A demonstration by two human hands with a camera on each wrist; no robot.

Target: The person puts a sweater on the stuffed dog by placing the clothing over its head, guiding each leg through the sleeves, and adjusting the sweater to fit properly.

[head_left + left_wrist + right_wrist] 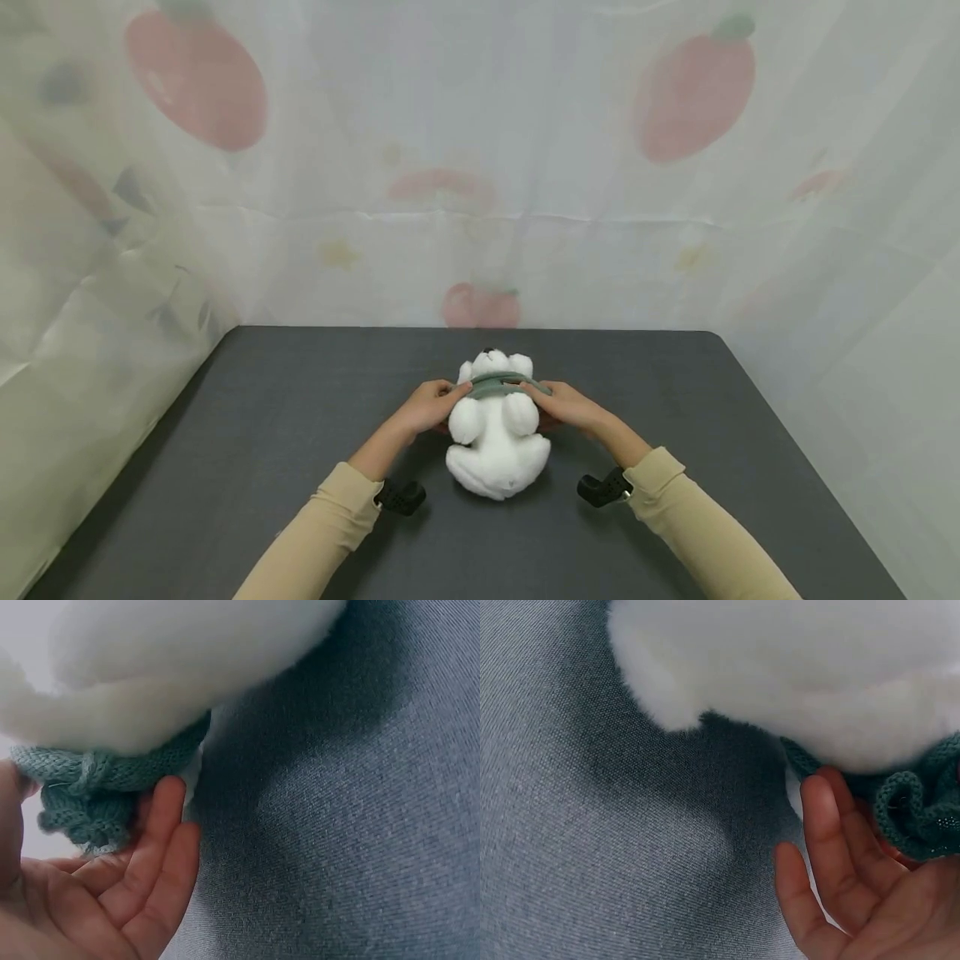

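My left hand (429, 406) and right hand (564, 406) pinch the green scarf (501, 382) around my white teddy (497, 433); it's not tied yet.

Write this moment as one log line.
left hand: holds scarf | right hand: holds scarf | plush toy: on table

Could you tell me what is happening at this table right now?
A person is working on a white plush toy that lies on a dark grey table. Both hands are at a green knitted scarf that runs across the toy near its neck. The left hand holds one end of it and the right hand holds the other. The wrist views show each bunched knit end pinched against the fingers, close under the toy's white fur.
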